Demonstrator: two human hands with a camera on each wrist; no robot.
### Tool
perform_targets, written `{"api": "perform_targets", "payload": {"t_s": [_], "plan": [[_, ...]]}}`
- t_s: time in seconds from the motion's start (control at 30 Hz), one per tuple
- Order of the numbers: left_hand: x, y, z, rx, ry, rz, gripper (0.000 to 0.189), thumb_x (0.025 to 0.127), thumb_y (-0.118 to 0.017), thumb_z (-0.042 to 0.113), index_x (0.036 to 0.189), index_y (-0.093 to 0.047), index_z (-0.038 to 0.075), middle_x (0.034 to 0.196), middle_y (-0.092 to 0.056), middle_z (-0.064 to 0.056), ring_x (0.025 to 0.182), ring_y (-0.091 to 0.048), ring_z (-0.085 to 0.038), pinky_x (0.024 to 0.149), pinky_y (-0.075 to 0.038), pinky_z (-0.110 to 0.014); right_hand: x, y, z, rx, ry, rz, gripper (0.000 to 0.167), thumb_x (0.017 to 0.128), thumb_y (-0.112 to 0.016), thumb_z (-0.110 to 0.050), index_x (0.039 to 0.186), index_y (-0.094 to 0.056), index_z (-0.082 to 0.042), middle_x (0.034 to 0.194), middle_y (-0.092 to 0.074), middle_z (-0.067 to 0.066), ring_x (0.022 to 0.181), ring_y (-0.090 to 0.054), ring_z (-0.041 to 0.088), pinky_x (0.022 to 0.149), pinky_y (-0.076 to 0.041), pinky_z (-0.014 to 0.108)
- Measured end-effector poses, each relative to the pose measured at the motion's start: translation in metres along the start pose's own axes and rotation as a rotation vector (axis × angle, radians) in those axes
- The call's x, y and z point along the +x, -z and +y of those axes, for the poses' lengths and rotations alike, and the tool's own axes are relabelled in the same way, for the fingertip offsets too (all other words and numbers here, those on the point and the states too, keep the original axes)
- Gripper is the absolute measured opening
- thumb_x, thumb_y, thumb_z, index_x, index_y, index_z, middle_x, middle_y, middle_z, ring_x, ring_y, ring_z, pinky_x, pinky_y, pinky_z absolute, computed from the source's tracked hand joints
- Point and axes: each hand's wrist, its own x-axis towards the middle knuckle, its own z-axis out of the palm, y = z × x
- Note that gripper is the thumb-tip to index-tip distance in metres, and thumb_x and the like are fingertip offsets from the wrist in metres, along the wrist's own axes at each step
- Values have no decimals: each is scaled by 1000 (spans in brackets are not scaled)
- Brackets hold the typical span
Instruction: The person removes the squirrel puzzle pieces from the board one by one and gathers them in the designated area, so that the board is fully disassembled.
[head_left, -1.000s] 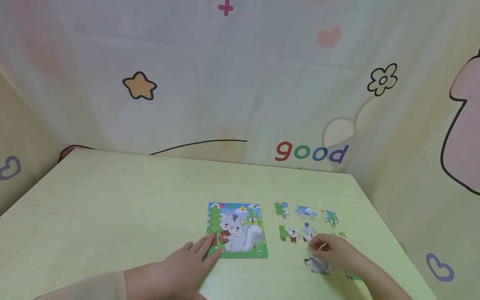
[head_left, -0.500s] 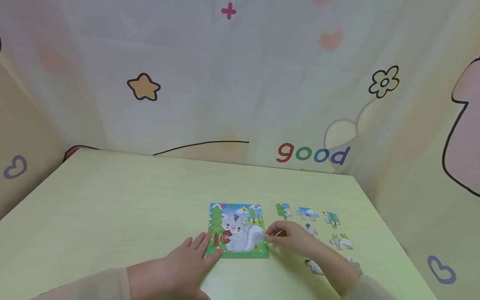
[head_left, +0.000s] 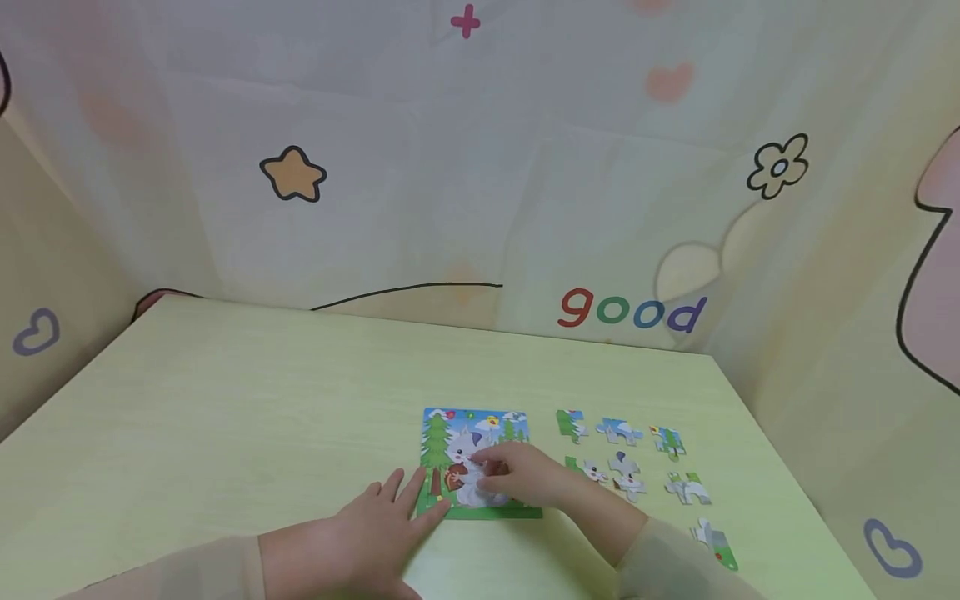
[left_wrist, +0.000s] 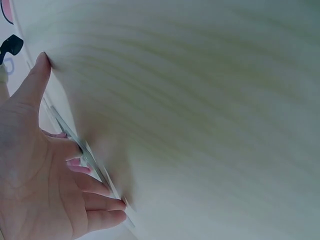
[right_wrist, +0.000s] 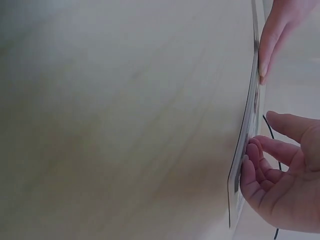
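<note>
A square puzzle board printed with a grey squirrel holding a nut lies on the table. My left hand has its fingers spread, and the fingertips rest at the board's lower left edge. Above the squirrel picture is my right hand, thumb and index finger apart, covering part of the squirrel's body and tail. In the right wrist view, the right hand's fingers are loosely bent close to the board's edge, with no piece showing between them. The left wrist view shows the left palm beside the board's thin edge.
To the right of the board lie several loose jigsaw pieces, among them a tree piece, a squirrel-head piece and a grey and green piece. The right forearm passes over the table beside them. A printed curtain borders the pale table.
My right hand has moved left from the loose pieces onto the squirrel picture. The left hand has stayed at the board's lower left edge. The head view has shifted slightly.
</note>
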Motion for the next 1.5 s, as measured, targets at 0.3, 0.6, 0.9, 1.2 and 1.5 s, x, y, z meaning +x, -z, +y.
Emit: {"api": "perform_targets", "payload": {"t_s": [0.3,0.6,0.9,1.2,1.5], "plan": [[4,-1,-1,1,-15,-14,101,66,-48,83,146,-31,25,149,-24,-20,131,-29,-44,96,-36,-53,3,-6,-10,-2,-11,-53,34,88,-64,-18,121,-63,-11,84,-57,-7,74,-49,11,64,-42,26],[1,-3,-2,51,-13,-4,96,67,-52,80,146,-31,30,148,-25,-21,130,-30,-45,95,-38,-52,7,-13,-16,68,-2,-7,23,86,-64,-13,108,-65,-6,85,-59,-5,78,-52,11,70,-45,29],[1,-2,-3,67,-45,-6,87,69,-53,77,144,-31,38,146,-26,-25,127,-33,-47,93,-39,-53,18,-13,-17,196,-95,52,3,88,-63,-10,87,-63,-7,76,-62,-3,72,-58,11,64,-46,26],[2,-3,-3,56,-23,-4,88,69,-55,76,144,-30,39,146,-25,-25,128,-32,-47,93,-39,-53,5,4,-4,363,-80,81,7,89,-61,-8,90,-63,-1,78,-66,3,73,-63,14,67,-53,28],[3,-8,-2,67,-25,0,87,69,-53,77,145,-30,39,146,-28,-24,128,-32,-46,93,-40,-52,-26,21,19,468,-161,99,12,90,-60,-7,96,-61,3,84,-65,6,77,-64,15,72,-53,32]]}}
